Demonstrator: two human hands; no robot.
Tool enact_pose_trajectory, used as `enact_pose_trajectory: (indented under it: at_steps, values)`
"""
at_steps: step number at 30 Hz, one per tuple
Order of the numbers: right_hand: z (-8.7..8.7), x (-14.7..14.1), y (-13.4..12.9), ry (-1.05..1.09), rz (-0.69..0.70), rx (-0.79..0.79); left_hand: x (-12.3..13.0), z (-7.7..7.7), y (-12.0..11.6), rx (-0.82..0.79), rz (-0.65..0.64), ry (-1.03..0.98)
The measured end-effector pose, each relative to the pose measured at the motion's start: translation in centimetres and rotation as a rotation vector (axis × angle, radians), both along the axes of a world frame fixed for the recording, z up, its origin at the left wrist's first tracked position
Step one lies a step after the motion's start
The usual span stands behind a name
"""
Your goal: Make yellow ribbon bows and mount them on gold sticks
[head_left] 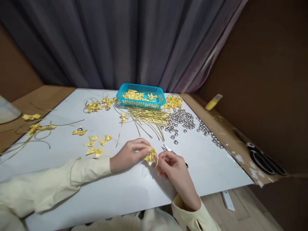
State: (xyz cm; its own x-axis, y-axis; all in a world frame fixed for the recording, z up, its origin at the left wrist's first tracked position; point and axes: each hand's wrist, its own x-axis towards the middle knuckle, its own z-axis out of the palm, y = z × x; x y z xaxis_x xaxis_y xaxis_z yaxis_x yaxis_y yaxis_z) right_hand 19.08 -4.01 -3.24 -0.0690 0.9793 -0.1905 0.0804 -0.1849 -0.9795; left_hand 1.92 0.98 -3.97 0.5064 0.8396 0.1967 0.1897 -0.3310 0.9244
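The person's left hand [128, 155] pinched a yellow bow [150, 156] between thumb and fingers, just above the near edge of the white table [134, 199]. At the bow's three o'clock, the right hand [177, 170] had thumb and forefinger pressed together on a gold loop [157, 159], its other fingers curled under and partly hidden.

The step in hand looked like fitting the gold tie to the bow. The next move seemed to call for a firm left pinch, so the bow would not twist as the loop was drawn snug.

The bow looked shiny and soft, with pointed ends spread and the strand curving off its right side; whether a bead sat at its middle could not be told.

From it, gold ties [150, 116] and a blue basket [141, 104] lay toward twelve o'clock, silver beads [183, 119] toward one, and three loose bows [94, 151] near ten.
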Motion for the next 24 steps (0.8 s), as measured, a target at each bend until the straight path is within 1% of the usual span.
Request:
enact_pose_trajectory:
  at_steps: [3,5,10,13,18,20,24]
  values:
    - [0.2,-0.2,-0.1,-0.064,0.116,-0.041,0.0,0.0,-0.1,0.038,0.012,0.015]
    - [0.0,-0.3,-0.1,-0.088,0.159,-0.033,0.0,-0.1,-0.2,0.077,0.005,0.015]
    - [-0.7,-0.4,-0.1,-0.188,0.167,0.046,0.0,-0.5,-0.3,0.185,-0.019,0.029]
    - [-0.7,-0.3,0.0,-0.212,0.189,0.034,0.0,-0.9,-0.2,0.276,-0.021,0.018]
    - [-0.4,-0.4,0.1,-0.224,0.234,-0.008,0.0,-1.1,-0.3,0.378,-0.027,-0.002]
    - [-0.4,-0.4,0.1,-0.233,0.229,-0.004,0.0,-1.1,-0.3,0.339,-0.023,-0.004]
    - [-0.6,-0.4,0.2,-0.201,0.192,0.024,0.0,-0.9,-0.3,0.171,-0.003,0.0]
